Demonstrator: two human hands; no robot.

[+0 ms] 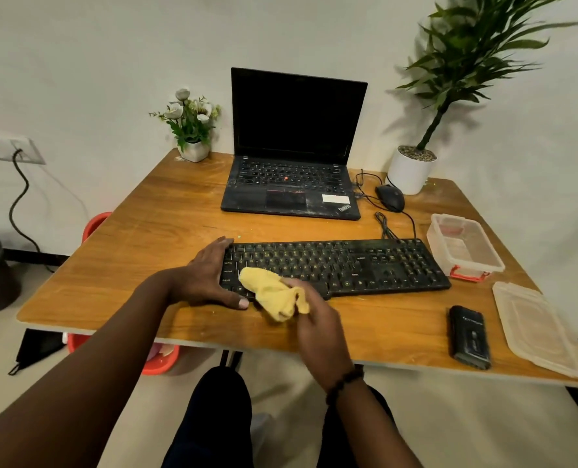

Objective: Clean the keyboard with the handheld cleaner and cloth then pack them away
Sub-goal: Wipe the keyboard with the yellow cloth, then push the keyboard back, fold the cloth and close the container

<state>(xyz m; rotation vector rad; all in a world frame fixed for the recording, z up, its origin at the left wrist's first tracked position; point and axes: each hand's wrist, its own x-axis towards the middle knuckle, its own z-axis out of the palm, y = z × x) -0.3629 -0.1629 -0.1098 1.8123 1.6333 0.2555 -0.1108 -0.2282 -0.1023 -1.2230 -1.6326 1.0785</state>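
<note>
A black keyboard (365, 265) lies across the wooden table (145, 231), its cable running back toward the laptop. My left hand (209, 278) grips the keyboard's left end, fingers over the far edge and thumb at the near edge. My right hand (318, 319) holds a bunched yellow cloth (270, 292) over the keyboard's lower-left keys and near edge. The black handheld cleaner (469, 336) lies on the table to the right, near the front edge, untouched. A clear plastic box (463, 246) with red clips stands at the keyboard's right end, and its lid (537, 329) lies beside the cleaner.
An open black laptop (294, 153) sits behind the keyboard, with a wired mouse (390, 196) to its right. A small flower pot (193, 130) and a tall plant in a white pot (412, 170) stand at the back. A red bucket (159, 358) sits under the table.
</note>
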